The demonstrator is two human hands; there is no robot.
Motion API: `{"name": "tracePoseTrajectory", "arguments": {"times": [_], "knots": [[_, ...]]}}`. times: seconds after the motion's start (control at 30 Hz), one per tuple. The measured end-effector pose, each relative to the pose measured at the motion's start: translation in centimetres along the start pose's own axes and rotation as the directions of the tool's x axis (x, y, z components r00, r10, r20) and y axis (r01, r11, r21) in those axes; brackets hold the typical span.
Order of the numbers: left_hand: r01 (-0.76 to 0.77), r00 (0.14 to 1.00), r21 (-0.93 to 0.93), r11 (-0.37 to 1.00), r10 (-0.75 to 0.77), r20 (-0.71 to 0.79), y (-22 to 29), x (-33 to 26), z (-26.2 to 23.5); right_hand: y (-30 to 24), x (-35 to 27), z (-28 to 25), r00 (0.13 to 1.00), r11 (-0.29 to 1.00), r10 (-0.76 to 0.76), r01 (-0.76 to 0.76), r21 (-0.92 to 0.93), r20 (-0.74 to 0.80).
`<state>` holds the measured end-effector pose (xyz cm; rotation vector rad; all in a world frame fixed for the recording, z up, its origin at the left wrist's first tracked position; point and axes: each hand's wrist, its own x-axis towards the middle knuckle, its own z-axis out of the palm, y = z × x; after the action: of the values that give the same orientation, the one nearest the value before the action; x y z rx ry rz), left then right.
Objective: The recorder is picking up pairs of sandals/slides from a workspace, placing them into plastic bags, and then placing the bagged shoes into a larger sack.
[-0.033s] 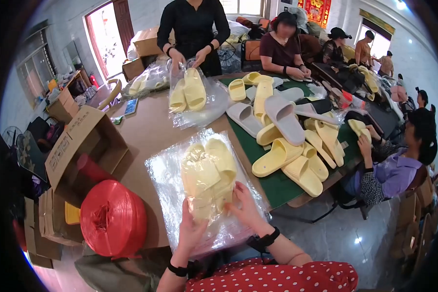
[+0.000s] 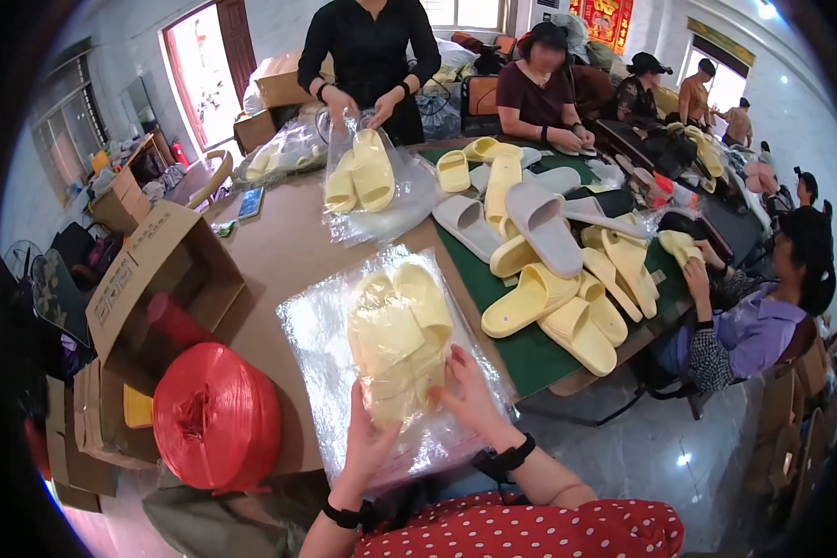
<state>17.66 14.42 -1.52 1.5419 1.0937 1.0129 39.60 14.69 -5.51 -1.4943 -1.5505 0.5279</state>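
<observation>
A pair of yellow slippers (image 2: 391, 321) lies inside a clear plastic bag in front of me, on a stack of clear plastic bags (image 2: 312, 344). My left hand (image 2: 370, 437) grips the near left end of the bagged pair, thumb on top. On the near right side, my right hand (image 2: 467, 395) holds the bag's edge between thumb and fingers. The undersides of both hands' grips are hidden.
Loose yellow and grey slippers (image 2: 544, 228) pile up on a green mat (image 2: 549, 372) at the right. Left stand a red twine roll (image 2: 216, 414) and an open carton (image 2: 139, 270). Across the table, a person (image 2: 372, 65) holds another bagged yellow pair (image 2: 358, 177); a seated person (image 2: 763, 316) handles a slipper.
The slipper in the seated person's hands at the right has tilted slightly. My hands and the bagged pair stay nearly still.
</observation>
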Motion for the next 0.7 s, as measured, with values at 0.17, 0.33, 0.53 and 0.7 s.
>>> {"name": "tracePoseTrajectory", "arguments": {"times": [0.17, 0.33, 0.53, 0.7], "knots": [[0.044, 0.998, -0.39, 0.92, -0.059, -0.027, -0.3, -1.0, 0.5, -1.8, -0.1, -2.2, 0.999, 0.999, -0.038, 0.038, -0.005, -0.017], [0.064, 0.994, -0.665, 0.745, -0.104, -0.021, 0.6, -1.1, -0.5, -3.3, -0.7, -2.8, 0.987, 0.996, -0.085, 0.087, 0.007, -0.137], [0.159, 0.955, -0.771, 0.617, -0.293, -0.038, 0.7, -1.7, -0.8, -5.6, -1.7, -1.3, 0.967, 0.695, 0.245, -0.229, 0.682, 0.075], [0.138, 0.964, -0.735, 0.663, -0.259, -0.053, -0.1, -1.6, -1.5, -6.7, -1.0, -2.0, 0.959, 0.765, 0.241, -0.281, 0.58, 0.147]]}}
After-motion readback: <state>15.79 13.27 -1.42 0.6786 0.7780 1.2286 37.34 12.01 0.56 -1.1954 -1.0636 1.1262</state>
